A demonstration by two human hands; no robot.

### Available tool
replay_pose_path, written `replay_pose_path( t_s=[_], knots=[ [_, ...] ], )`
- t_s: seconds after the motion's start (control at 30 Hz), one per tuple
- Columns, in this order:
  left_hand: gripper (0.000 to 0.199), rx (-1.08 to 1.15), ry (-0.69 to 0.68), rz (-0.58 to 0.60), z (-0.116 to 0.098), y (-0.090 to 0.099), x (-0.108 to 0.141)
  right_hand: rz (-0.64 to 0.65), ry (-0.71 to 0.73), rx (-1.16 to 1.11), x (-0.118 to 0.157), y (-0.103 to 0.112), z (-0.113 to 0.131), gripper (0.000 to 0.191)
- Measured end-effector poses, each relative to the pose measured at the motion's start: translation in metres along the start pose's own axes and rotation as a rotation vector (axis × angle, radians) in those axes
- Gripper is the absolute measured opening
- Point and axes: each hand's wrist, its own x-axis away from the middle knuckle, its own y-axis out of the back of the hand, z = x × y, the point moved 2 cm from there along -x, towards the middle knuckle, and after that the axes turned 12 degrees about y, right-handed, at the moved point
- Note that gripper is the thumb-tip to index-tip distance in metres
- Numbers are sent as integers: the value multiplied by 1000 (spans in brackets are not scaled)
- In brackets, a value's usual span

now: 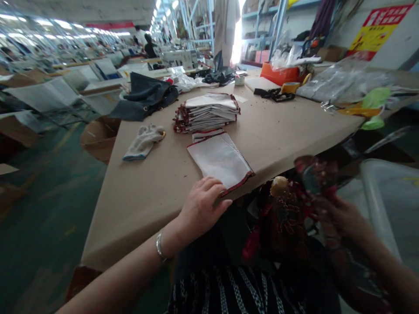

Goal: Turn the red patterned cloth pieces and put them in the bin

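Note:
My left hand (203, 203), with a silver bracelet at the wrist, lies at the near corner of a white fabric piece (222, 159) edged in dark red binding. Its fingers rest at the fabric's edge and the thumb stands apart. Off the table's front, at the right, my right hand (340, 216) is closed on a dark red patterned cloth (316, 174), smeared by motion. Below it hangs a dark red bag-like item (284, 218) beside my lap; its details are unclear. Just behind the fabric piece sits a stack of folded white pieces with red edging (209, 111).
A knitted glove (142, 141) and dark cloth (147, 96) lie on the left of the brown table (147, 192). Orange bin (281, 74), tape roll (290, 87) and plastic bags (340, 85) occupy the back right. A translucent tub (386, 200) stands right; a cardboard box (100, 137) left.

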Motion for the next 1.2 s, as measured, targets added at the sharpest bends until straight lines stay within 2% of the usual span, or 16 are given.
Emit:
replay_pose_path(
  t_s=[0.1, 0.17, 0.2, 0.27, 0.3, 0.37, 0.43, 0.5, 0.6, 0.7, 0.77, 0.87, 0.97, 1.1, 1.17, 1.2],
  knots=[
    [22, -176, 46, 46, 2, -15, 11, 108, -58, 134, 20, -41, -61, 43],
    [18, -247, 78, 14, 1, -20, 10, 75, 49, 207, 24, -52, -72, 51],
    [16, -274, 84, 0, 2, -22, 8, 34, 125, 210, 23, -51, -64, 53],
    [15, -320, 78, -8, 2, -23, 3, -27, 312, 169, 24, -45, -23, 43],
    [15, -340, 70, -4, 2, -24, 2, -24, 411, 133, 26, -42, 8, 33],
    [15, -374, 55, 15, 2, -25, -1, 63, 719, 58, 32, -43, 79, 15],
    [14, -397, 51, 34, 1, -26, -3, 211, 1013, 19, 36, -59, 143, 16],
    [13, -395, 56, 41, 1, -25, -5, 272, 1115, 145, 28, -85, 184, 21],
    [16, -362, 111, -29, 5, -17, -9, 326, 1101, 406, -3, -126, 209, 28],
    [15, -303, 205, -166, 15, -1, -14, 361, 1048, 534, -34, -142, 210, 24],
    [14, -236, 237, -231, 20, 8, -15, 370, 1026, 489, -42, -139, 209, 28],
    [13, -147, 234, -260, 18, 12, -16, 375, 1054, 372, -38, -135, 210, 39],
    [14, -78, 168, -293, 7, 12, -14, 371, 1058, 474, -36, -136, 209, 26],
    [11, -76, 74, -376, -2, 16, -7, 290, 814, 559, -52, -120, 208, 31],
    [7, -70, 131, -398, 1, 15, -3, 191, 728, 436, -52, -101, 207, 39],
    [6, -28, 196, -388, 3, 13, 0, 138, 753, 352, -47, -90, 206, 44]
  ],
)
